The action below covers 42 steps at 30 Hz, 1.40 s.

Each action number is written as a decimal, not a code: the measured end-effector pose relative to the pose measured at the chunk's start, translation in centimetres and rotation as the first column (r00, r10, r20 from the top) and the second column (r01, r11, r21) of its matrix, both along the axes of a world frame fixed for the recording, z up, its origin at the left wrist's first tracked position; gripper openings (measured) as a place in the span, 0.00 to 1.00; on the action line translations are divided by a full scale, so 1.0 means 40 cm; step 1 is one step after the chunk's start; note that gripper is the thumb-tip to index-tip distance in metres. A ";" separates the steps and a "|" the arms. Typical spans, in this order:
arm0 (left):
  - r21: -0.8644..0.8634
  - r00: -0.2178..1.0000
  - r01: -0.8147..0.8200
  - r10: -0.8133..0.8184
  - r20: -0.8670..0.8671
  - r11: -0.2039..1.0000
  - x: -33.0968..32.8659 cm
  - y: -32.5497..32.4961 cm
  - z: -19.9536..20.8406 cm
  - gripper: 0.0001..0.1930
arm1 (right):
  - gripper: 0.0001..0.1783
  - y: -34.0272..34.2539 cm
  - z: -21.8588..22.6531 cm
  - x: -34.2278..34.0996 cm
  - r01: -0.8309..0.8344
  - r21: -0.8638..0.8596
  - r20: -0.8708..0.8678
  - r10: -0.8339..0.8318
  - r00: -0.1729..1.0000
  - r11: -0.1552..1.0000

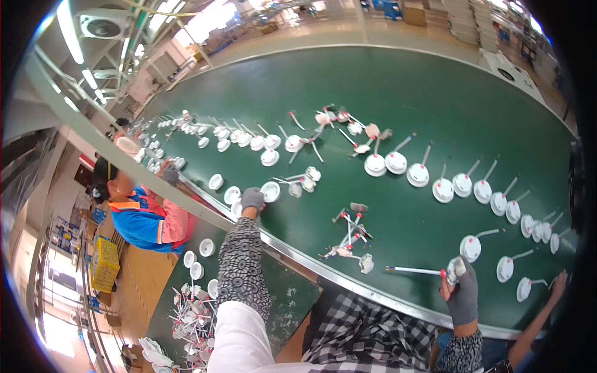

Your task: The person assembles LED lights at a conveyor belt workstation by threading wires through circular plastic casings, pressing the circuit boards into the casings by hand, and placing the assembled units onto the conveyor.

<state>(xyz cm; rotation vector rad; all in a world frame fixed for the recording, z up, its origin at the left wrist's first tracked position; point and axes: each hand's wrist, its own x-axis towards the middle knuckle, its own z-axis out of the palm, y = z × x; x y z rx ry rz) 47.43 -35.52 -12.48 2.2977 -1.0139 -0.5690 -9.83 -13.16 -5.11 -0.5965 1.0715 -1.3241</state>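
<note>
Both my hands wear grey gloves with bare fingertips. My left hand (253, 199) reaches over the belt's near edge, closed at the rim of a white round cup (271, 192); its fingers are partly hidden. My right hand (462, 295) grips a whitish wired fitting (454, 271). A red collar and a long white sleeve of wire (413, 270) stick out of it to the left, with dark tips at the end. Just beyond that hand lies a white round cap with its wire upright (471, 248). Loose wired fittings (349, 239) lie heaped between my hands.
A green conveyor belt (373, 81) carries a row of wired white caps (418, 175). At left, a co-worker in blue and orange (140, 217) works beside a slanted metal post (155, 202). Another person's bare arm (538, 323) reaches in at lower right. A lower table holds piled fittings (193, 317).
</note>
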 end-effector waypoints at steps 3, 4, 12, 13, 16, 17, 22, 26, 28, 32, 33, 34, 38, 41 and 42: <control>-0.346 0.908 0.387 -0.289 0.303 0.855 -0.004 0.047 -0.007 0.10 | 0.11 0.011 0.013 0.008 -0.071 -0.114 0.107 0.083 0.991 0.991; -0.265 0.876 0.466 -0.396 0.277 0.844 -0.145 0.053 0.075 0.11 | 0.11 0.004 0.010 0.023 0.017 -0.087 0.086 -0.009 0.996 0.996; -0.117 0.207 0.972 -0.978 0.012 0.204 -0.692 0.414 0.346 0.19 | 0.12 -0.047 0.029 0.191 0.014 -0.472 0.015 -0.007 1.000 0.881; -0.130 0.134 0.982 -0.990 -0.034 0.138 -0.724 0.424 0.351 0.20 | 0.12 -0.032 0.014 0.194 0.000 -0.466 0.008 0.004 1.000 0.885; -0.180 0.081 0.977 -0.981 -0.175 0.113 -0.780 0.451 0.336 0.19 | 0.12 0.011 0.008 0.203 0.018 -0.414 0.000 -0.020 1.000 0.910; -0.201 0.099 0.967 -0.961 -0.257 0.154 -0.794 0.458 0.330 0.19 | 0.12 0.019 0.004 0.202 0.114 -0.395 0.037 -0.108 0.993 0.912; -0.324 0.212 0.621 -0.551 -0.807 0.714 -0.837 0.576 0.251 0.32 | 0.13 0.062 0.027 0.146 0.172 -0.439 -0.001 -0.192 0.981 0.882; -0.462 0.101 0.625 -0.652 -0.751 0.629 -0.860 0.656 0.224 0.46 | 0.08 0.087 0.018 0.127 -0.012 -0.680 -0.418 -0.375 0.827 0.733; -0.271 0.327 0.749 -0.693 -0.643 0.605 -0.868 0.671 0.256 0.48 | 0.08 0.100 0.007 0.128 -0.072 -0.619 -0.443 -0.272 0.854 0.782; -0.209 0.502 0.791 -0.805 -0.316 0.575 -0.854 0.672 0.258 0.42 | 0.09 0.094 0.012 0.144 -0.147 -0.758 -0.355 -0.213 0.910 0.635; -0.205 0.509 0.788 -0.802 -0.311 0.580 -0.840 0.668 0.257 0.42 | 0.10 0.106 0.015 0.133 -0.103 -0.664 -0.156 -0.003 0.988 0.740; -0.215 0.542 0.784 -0.811 -0.220 0.582 -0.819 0.663 0.255 0.42 | 0.10 0.113 0.020 0.119 -0.100 -0.548 0.085 0.175 0.981 0.831; -0.195 0.626 0.747 -0.771 -0.115 0.636 -0.736 0.658 0.236 0.44 | 0.14 0.140 0.017 -0.028 -0.284 -0.407 0.213 0.392 0.895 0.868; -0.195 0.623 0.757 -0.779 -0.076 0.624 -0.721 0.661 0.223 0.41 | 0.14 0.154 0.019 -0.037 -0.321 -0.389 0.199 0.419 0.886 0.863; -0.216 0.613 0.766 -0.789 -0.038 0.606 -0.721 0.662 0.220 0.39 | 0.14 0.158 0.024 -0.034 -0.320 -0.386 0.202 0.418 0.886 0.865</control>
